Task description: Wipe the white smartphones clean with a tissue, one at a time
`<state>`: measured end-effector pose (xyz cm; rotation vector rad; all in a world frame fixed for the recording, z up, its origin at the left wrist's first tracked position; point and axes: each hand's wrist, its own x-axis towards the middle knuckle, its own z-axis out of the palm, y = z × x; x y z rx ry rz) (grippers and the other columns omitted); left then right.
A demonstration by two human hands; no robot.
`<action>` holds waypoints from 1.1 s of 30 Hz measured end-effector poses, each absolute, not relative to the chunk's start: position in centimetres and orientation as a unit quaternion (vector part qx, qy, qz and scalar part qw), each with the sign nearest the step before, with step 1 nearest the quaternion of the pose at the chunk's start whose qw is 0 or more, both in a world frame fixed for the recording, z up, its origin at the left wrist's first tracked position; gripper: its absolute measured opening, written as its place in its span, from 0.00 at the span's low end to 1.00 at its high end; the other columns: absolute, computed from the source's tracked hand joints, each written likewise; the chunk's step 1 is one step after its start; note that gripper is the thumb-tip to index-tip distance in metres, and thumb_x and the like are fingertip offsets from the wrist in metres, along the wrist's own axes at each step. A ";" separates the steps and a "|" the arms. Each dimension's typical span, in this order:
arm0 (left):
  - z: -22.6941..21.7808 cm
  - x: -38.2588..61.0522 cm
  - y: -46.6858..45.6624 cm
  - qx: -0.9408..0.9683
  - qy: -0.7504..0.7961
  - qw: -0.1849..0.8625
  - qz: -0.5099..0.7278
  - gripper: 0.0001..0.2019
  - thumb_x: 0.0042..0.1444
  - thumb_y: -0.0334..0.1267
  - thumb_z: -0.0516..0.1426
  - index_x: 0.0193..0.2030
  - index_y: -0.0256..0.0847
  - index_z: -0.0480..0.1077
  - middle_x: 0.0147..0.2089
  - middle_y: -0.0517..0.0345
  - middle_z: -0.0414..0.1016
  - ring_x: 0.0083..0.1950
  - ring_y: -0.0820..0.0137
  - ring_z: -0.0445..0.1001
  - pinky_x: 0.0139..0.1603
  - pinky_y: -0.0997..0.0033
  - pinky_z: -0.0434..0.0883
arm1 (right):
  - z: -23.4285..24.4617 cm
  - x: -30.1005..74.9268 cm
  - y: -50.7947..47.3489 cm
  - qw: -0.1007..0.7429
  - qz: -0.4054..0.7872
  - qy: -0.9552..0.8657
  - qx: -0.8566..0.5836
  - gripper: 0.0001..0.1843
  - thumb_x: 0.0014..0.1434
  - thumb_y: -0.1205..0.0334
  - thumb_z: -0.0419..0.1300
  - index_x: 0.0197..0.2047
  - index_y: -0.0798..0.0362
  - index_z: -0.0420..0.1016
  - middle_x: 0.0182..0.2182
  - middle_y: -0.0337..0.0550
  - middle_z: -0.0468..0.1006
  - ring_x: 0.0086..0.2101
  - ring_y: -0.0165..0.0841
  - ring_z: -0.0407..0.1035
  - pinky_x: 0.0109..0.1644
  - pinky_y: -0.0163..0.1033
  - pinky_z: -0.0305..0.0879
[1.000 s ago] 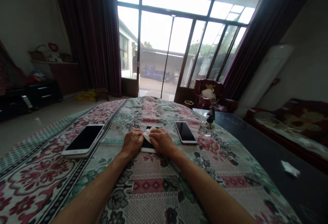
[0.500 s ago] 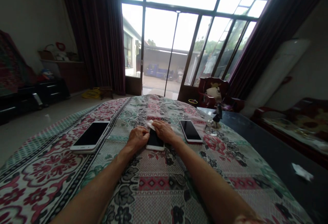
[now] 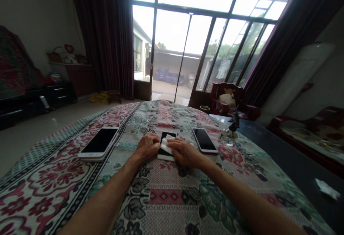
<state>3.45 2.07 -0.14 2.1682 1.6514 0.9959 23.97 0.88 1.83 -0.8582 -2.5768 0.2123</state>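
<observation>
A white-framed smartphone [image 3: 165, 156] lies face up on the patterned tablecloth in front of me, its dark screen partly covered. My left hand [image 3: 148, 145] grips the phone's left edge with bent fingers. A crumpled white tissue [image 3: 166, 144] lies against the middle of the screen, held under the fingers of my right hand [image 3: 185, 151]. To the left is a larger white smartphone [image 3: 99, 142], apparently resting on something thin and white. Right of my hands lies another white-framed smartphone [image 3: 204, 140] with a reddish lower edge.
The floral tablecloth [image 3: 172, 206] covers the table. A small dark figurine on a clear base [image 3: 233, 123] stands at the right, by a dark glossy surface [image 3: 285, 156] holding a crumpled white paper [image 3: 327, 189]. Wooden chairs and glass doors are beyond.
My right hand has drawn the tissue from the phone's far end toward me, down to the middle of the screen. My left hand stays at the phone's left edge. The view has shifted slightly.
</observation>
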 end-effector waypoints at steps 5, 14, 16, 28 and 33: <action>-0.2 3.4 2.2 0.751 0.553 0.120 0.340 0.11 0.48 0.24 0.56 0.31 0.38 0.80 0.42 0.52 0.80 0.45 0.68 0.76 0.50 0.74 0.70 | 1.7 22.3 4.1 0.198 0.040 -0.912 -0.357 0.17 0.62 0.70 0.50 0.50 0.52 0.74 0.54 0.47 0.74 0.56 0.38 0.66 0.61 0.46 0.60; -0.2 2.2 2.9 0.771 0.517 0.172 0.328 0.10 0.49 0.30 0.56 0.31 0.40 0.80 0.44 0.53 0.80 0.47 0.66 0.76 0.52 0.72 0.70 | 1.2 20.7 5.4 0.195 0.018 -0.904 -0.379 0.19 0.65 0.69 0.48 0.55 0.54 0.71 0.58 0.49 0.70 0.58 0.37 0.62 0.62 0.43 0.56; -0.1 2.0 2.9 0.776 0.504 0.186 0.330 0.10 0.49 0.32 0.56 0.31 0.40 0.80 0.44 0.53 0.80 0.47 0.66 0.76 0.52 0.71 0.70 | 1.6 21.1 4.9 0.188 0.028 -0.908 -0.373 0.18 0.64 0.69 0.48 0.52 0.53 0.73 0.56 0.48 0.72 0.57 0.37 0.64 0.61 0.42 0.57; -0.2 1.8 3.1 0.778 0.487 0.197 0.346 0.10 0.47 0.34 0.55 0.30 0.41 0.80 0.41 0.52 0.80 0.46 0.64 0.76 0.51 0.69 0.70 | 2.1 22.2 5.5 0.201 0.075 -0.900 -0.379 0.19 0.57 0.72 0.53 0.49 0.50 0.77 0.52 0.45 0.76 0.54 0.37 0.68 0.60 0.42 0.60; 0.9 1.1 2.5 0.806 0.462 0.237 0.285 0.11 0.50 0.42 0.57 0.34 0.42 0.79 0.49 0.52 0.77 0.53 0.62 0.72 0.57 0.66 0.67 | 1.4 22.1 6.3 0.221 0.075 -0.884 -0.405 0.18 0.59 0.69 0.52 0.50 0.53 0.76 0.53 0.48 0.76 0.55 0.38 0.67 0.61 0.44 0.59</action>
